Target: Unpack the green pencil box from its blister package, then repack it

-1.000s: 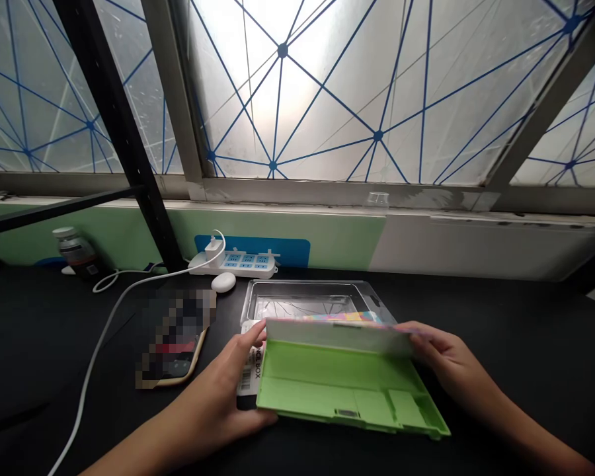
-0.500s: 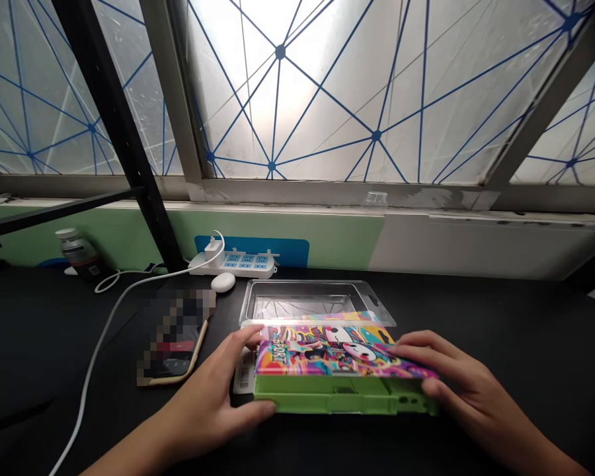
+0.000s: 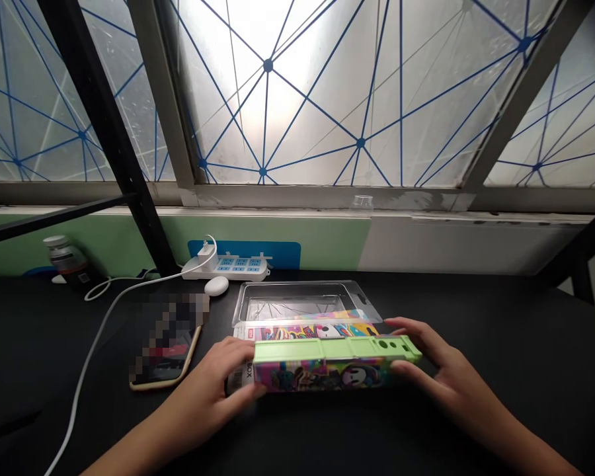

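A pencil box (image 3: 327,375) with a colourful cartoon-printed face and light green plastic side stands tilted on its edge. Its green side, with several round holes near the right end, faces up, and the printed face is turned toward me. My left hand (image 3: 223,383) grips its left end, thumb in front and fingers behind. At the right end, my right hand (image 3: 439,363) has the thumb on the front and fingers at the back. Directly behind lies a printed card (image 3: 297,330), partly hidden, with a clear plastic blister tray (image 3: 297,304) at its far side.
To the left lies a phone (image 3: 173,350) with a blurred screen. A white cable (image 3: 86,370) curves past it from a power strip (image 3: 233,266). A white oval case (image 3: 216,285) and a bottle (image 3: 69,261) are near the wall. A black post (image 3: 114,145) rises at the left.
The pencil box has been turned over, so its green side moved from the front to the top and the printed face came to the front. Both hands kept hold of its ends.
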The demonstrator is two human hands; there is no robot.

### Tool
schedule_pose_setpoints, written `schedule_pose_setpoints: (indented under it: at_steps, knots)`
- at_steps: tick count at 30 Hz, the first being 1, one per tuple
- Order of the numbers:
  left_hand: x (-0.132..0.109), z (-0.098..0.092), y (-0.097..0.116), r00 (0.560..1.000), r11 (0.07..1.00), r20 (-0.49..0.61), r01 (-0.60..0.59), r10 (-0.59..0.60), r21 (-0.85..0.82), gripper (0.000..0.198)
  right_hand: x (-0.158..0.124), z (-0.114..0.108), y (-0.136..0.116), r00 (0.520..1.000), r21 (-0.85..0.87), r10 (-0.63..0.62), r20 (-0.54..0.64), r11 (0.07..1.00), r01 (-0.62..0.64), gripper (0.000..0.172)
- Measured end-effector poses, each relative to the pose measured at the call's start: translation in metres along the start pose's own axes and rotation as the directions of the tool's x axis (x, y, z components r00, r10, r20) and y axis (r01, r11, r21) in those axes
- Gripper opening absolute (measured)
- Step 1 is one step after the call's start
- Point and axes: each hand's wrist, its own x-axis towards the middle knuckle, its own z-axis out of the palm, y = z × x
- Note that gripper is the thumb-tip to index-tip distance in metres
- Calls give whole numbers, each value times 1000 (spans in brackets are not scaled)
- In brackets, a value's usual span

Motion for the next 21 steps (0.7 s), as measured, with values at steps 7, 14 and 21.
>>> schedule_pose_setpoints:
  at_steps: [7, 14, 21]
  knots:
    - [1, 4, -5, 999, 1000, -42, 1, 0, 16, 40, 8, 8, -7, 999, -48, 4, 50, 999, -2, 32]
    - [-12, 13, -20, 995, 1000, -94, 17, -17, 7, 64, 23, 13, -6, 985, -285, -170, 30, 943, 171, 25]
    - [-13, 17, -20, 997, 1000, -79, 22, -23, -18, 106, 27, 26, -53, 935, -407, -326, 142, 841, 356, 18]
